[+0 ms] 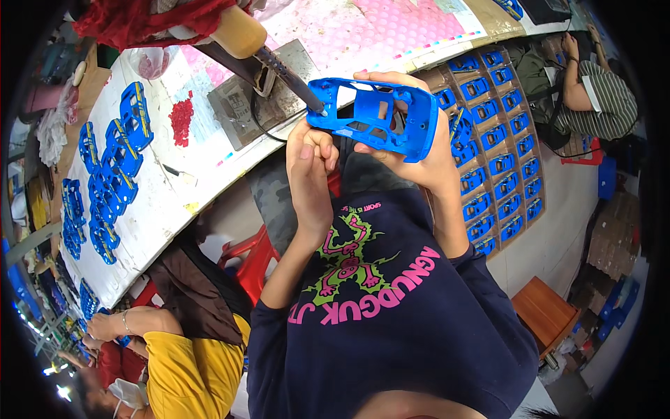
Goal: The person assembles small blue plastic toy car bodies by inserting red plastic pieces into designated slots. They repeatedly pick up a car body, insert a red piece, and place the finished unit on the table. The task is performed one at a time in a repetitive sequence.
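Observation:
A blue plastic toy car body shell [380, 112] is held up over the table's near edge, its hollow underside facing up. My right hand [426, 143] grips its right end, with fingers along the far side and the thumb on the near side. My left hand [312, 153] is closed, its fingers curled up against the near left corner of the shell. Slanting down from above, a soldering iron [289, 80] with a perforated metal barrel and tan handle reaches into the shell's left end. Its tip appears to touch a spot inside there.
A metal plate [255, 91] lies beneath the iron. Small red pieces [181, 119] are heaped left of it, and several blue car shells [115, 167] lie farther left. Cardboard trays of shells [488, 140] stand at right. A co-worker in yellow [181, 363] sits at lower left.

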### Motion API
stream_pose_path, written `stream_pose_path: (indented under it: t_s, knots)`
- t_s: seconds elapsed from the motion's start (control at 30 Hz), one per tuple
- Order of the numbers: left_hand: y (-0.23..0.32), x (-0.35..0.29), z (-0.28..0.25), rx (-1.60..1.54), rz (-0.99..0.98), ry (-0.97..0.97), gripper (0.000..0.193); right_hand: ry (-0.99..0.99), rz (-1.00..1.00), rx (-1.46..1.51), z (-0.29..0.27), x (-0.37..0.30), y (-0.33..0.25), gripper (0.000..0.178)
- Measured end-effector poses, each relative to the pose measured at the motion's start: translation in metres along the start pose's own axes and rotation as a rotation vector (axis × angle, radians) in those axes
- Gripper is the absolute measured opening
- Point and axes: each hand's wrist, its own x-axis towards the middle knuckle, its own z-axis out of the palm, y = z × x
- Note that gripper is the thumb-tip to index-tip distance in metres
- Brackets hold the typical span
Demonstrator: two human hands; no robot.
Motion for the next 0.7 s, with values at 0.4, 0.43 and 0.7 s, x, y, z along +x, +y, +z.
stream_pose_path:
  t_s: [0.4, 0.43, 0.7]
  knots:
    - [0.0006, 0.0021, 0.0014, -0.004, 0.008, -0.01, 0.055, -0.135, -0.005, -0.112, -0.0073, 0.0018, -0.0003, 0.07]
    - [0.0008, 0.0021, 0.0015, -0.003, 0.008, -0.011, 0.054, -0.132, 0.0, -0.11, -0.0072, 0.0016, -0.0001, 0.07]
    - [0.0007, 0.003, 0.0017, -0.02, -0.003, -0.028, 0.051, -0.005, -0.041, -0.048, -0.0021, 0.0025, 0.0019, 0.052]
